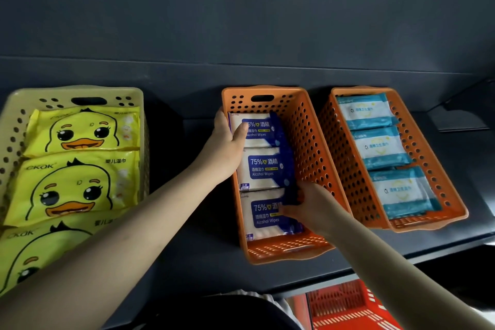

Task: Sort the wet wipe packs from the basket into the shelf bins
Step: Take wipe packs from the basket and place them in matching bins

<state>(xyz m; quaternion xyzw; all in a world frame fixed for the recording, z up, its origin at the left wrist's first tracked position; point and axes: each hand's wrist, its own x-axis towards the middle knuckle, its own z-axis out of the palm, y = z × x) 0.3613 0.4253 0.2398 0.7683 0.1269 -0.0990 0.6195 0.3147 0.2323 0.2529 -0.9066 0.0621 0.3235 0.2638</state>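
Observation:
The middle orange bin (308, 142) on the dark shelf holds three blue-and-white alcohol wipe packs in a row. My left hand (227, 139) grips the left edge of the far alcohol pack (263, 130), thumb on its face. My right hand (308, 206) holds the right side of the near alcohol pack (263, 218), fingers curled round its dark blue edge. The middle alcohol pack (263, 169) lies between them. A yellow bin (16, 115) at the left holds yellow duck packs (80, 131). The right orange bin (439, 187) holds three teal-and-white packs (380, 146).
A red basket (345, 308) shows below the shelf's front edge (375, 268) at the bottom. Bare dark shelf lies between the yellow bin and the middle bin. A dark wall rises behind the bins.

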